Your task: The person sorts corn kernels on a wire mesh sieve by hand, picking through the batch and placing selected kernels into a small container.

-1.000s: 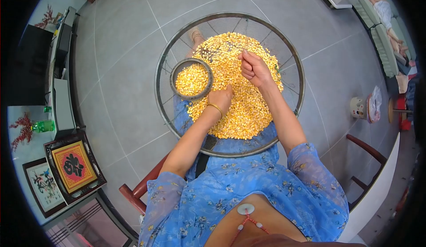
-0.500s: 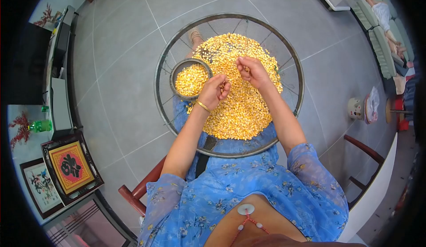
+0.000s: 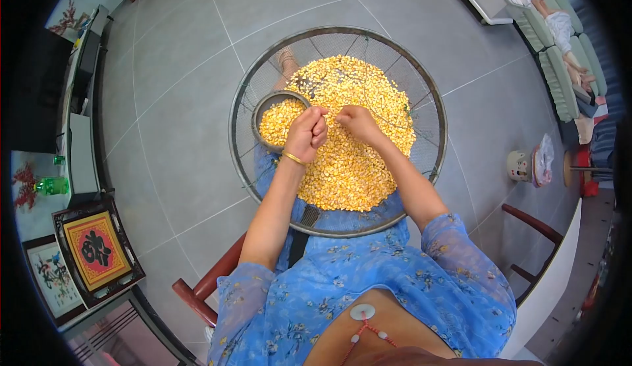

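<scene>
A wide round mesh sieve (image 3: 438, 158) lies across my lap with a broad heap of yellow corn kernels (image 3: 355, 175) on it. Inside its left part stands a small round grey bowl (image 3: 257, 121), also holding corn kernels (image 3: 276, 121). My left hand (image 3: 308, 134) is curled closed over the heap, just right of the bowl and overlapping its edge in view. Beside it my right hand (image 3: 359, 124) has its fingers pinched together, pointing toward the left hand above the kernels. Whatever either hand grips is hidden by the fingers.
Red-brown chair arms (image 3: 197, 293) flank me. Framed pictures (image 3: 99, 251) stand at the left near a long cabinet (image 3: 82, 149). To the right are a patterned white container (image 3: 519, 166) and a green sofa (image 3: 556, 79) with a person's bare limbs on it. Grey tiles (image 3: 178, 103) cover the floor.
My right hand has come left and down, closer to my left hand. The left hand has shifted slightly left and turned, its fingers now more tightly curled. The view has moved a little.
</scene>
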Motion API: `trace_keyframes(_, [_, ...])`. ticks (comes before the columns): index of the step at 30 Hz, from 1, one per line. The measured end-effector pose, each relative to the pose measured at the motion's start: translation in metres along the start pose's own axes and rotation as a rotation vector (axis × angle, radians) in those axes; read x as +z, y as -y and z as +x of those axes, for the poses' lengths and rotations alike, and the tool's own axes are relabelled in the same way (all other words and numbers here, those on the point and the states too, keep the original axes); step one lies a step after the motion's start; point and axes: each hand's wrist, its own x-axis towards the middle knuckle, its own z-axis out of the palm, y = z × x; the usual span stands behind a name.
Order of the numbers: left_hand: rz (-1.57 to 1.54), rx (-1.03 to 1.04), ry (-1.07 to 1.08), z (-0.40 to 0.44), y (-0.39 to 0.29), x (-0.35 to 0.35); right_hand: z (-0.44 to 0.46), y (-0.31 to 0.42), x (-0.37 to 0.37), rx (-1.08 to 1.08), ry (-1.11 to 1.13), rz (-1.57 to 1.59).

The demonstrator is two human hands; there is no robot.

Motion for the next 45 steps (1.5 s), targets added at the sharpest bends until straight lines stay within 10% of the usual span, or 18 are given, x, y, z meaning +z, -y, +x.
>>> trace_keyframes(2, [0.124, 0.013, -0.018, 0.001, 0.003, 0.002, 0.000, 0.005, -0.018, 0.060, 0.054, 0.217])
trace_keyframes(4, [0.249, 0.024, -0.038, 0.002, 0.007, 0.005, -0.005, 0.016, -0.038, 0.199, 0.301, 1.120])
trace_keyframes(12, [-0.124, -0.217, -0.098, 0.012, 0.028, -0.013, -0.011, 0.036, -0.038, 0.066, 0.265, 1.657])
trace_keyframes(18, [-0.299, -0.211, -0.183, 0.002, 0.039, 0.024, -0.037, 0.061, -0.005, -0.326, -0.046, 0.682])
trace_keyframes(23, [-0.306, -0.268, -0.269, 0.011, 0.042, 0.003, -0.037, 0.063, -0.011, -0.361, -0.048, 0.607])
trace_keyframes(26, [-0.404, -0.355, 0.135, 0.014, 0.032, -0.023, -0.022, 0.054, -0.034, -0.307, -0.153, 0.738])
trace_keyframes(32, [0.142, 0.257, -0.296, 0.008, -0.020, -0.009, -0.007, 0.022, -0.031, 0.003, -0.133, 0.154])
trace_keyframes(38, [1.617, 0.822, -0.520, 0.013, -0.012, -0.030, -0.013, 0.002, 0.012, -0.120, 0.098, -0.704])
trace_keyframes(45, [1.674, 0.650, -0.544, 0.003, -0.012, -0.020, -0.015, 0.009, -0.009, -0.122, -0.033, -0.293])
